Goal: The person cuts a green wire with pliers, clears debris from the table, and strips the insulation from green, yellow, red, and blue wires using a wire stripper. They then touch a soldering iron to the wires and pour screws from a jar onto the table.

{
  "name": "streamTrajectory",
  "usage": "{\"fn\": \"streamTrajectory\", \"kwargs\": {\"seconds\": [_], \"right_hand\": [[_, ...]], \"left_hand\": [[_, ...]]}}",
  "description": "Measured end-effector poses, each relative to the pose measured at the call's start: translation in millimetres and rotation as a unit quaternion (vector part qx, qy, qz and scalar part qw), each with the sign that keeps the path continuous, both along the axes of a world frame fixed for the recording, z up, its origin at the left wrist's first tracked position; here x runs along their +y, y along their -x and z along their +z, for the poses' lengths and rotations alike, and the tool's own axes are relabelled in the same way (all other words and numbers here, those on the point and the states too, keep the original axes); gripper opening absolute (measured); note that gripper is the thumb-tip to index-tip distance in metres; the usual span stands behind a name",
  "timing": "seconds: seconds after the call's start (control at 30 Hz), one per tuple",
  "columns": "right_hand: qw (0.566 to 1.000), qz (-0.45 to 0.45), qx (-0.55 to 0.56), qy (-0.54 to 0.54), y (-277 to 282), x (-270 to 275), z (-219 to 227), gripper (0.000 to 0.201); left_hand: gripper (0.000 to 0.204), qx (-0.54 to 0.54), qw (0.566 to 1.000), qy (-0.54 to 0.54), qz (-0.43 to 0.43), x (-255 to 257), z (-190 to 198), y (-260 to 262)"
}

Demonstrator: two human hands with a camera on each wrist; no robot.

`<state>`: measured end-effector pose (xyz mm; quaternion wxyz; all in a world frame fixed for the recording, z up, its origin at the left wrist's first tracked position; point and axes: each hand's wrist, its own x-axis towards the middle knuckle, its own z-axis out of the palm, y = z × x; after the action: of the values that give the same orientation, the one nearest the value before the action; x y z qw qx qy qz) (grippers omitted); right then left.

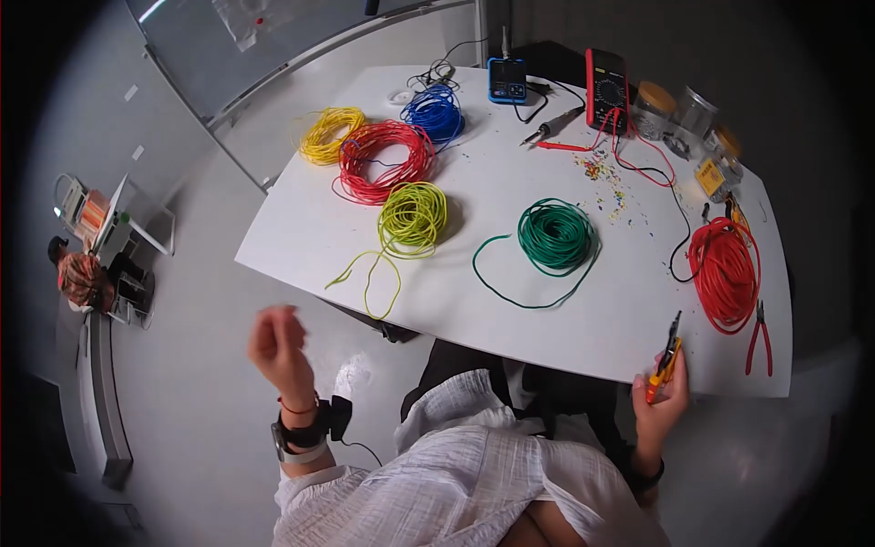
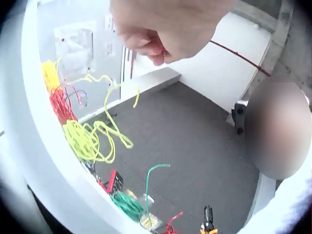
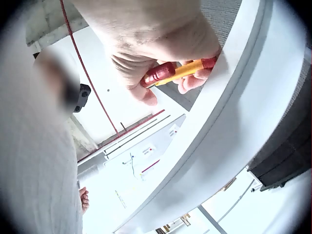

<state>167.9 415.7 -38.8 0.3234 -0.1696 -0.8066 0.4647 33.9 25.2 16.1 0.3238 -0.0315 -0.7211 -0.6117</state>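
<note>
My right hand (image 1: 658, 415) grips a pair of wire strippers (image 1: 666, 366) with yellow and red handles, at the table's front right edge. Its dark jaws point away from me over the tabletop. In the right wrist view, my fingers curl around the wire stripper handles (image 3: 186, 70). Off the table's front left edge, my left hand (image 1: 281, 354) is raised in the air, fingers curled in, with nothing visible in them. Nearest to it on the table is a yellow-green wire coil (image 1: 413, 219), its loose ends trailing toward the edge. A green wire coil (image 1: 556, 235) lies mid-table.
Yellow (image 1: 331, 135), red (image 1: 386, 162) and blue wire coils (image 1: 434, 114) lie back left. A multimeter (image 1: 606, 88), soldering iron (image 1: 558, 124), glass jars (image 1: 696, 111) and coloured scraps (image 1: 602, 169) are farther right. Near my right hand lie an orange-red coil (image 1: 725, 273) and red-handled cutters (image 1: 760, 342).
</note>
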Motion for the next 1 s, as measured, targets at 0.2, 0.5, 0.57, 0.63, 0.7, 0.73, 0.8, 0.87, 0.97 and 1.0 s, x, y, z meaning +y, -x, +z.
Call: {"fn": "streamTrajectory", "kwargs": {"seconds": [0.2, 0.5, 0.57, 0.63, 0.7, 0.73, 0.8, 0.87, 0.97, 1.0], "right_hand": [[0.99, 0.128, -0.01, 0.059, 2.1, -9.5, 19.1, 0.058], [0.954, 0.223, 0.068, 0.188, 5.6, -25.5, 26.4, 0.051], [0.947, 0.24, 0.057, 0.205, 5.6, -27.9, 29.5, 0.05], [0.942, 0.273, 0.009, 0.196, 7.4, -33.8, 33.1, 0.048], [0.924, 0.313, -0.018, 0.221, 10.0, -39.5, 31.8, 0.05], [0.92, 0.325, -0.035, 0.215, 13.1, -45.7, 33.8, 0.051], [0.919, 0.341, -0.066, 0.186, 23.3, -59.4, 41.0, 0.052], [0.93, 0.347, -0.068, 0.095, 38.0, -71.2, 43.9, 0.05], [0.927, 0.366, -0.07, 0.027, 56.1, -88.7, 57.1, 0.05], [0.927, 0.366, -0.073, 0.026, 59.5, -90.8, 61.5, 0.05]], "left_hand": [[0.027, 0.043, 0.922, 0.384, 0.008, 5.0, 44.4, 17.0], [0.011, 0.038, 0.893, 0.437, -0.094, 9.7, 35.6, 35.9], [0.007, -0.012, 0.895, 0.419, -0.155, 14.2, 40.5, 29.4], [0.005, -0.01, 0.894, 0.402, -0.198, 21.9, 40.6, 26.8], [0.003, -0.008, 0.89, 0.383, -0.246, 34.4, 40.0, 23.4], [0.004, -0.015, 0.894, 0.364, -0.262, 42.1, 40.3, 20.7], [0.011, -0.029, 0.899, 0.326, -0.292, 52.8, 37.4, 17.3], [0.011, -0.024, 0.905, 0.292, -0.308, 62.0, 34.4, 15.0], [0.011, -0.032, 0.913, 0.222, -0.34, 66.2, 23.6, 12.2], [0.011, -0.033, 0.918, 0.196, -0.343, 68.6, 19.2, 11.1]]}}
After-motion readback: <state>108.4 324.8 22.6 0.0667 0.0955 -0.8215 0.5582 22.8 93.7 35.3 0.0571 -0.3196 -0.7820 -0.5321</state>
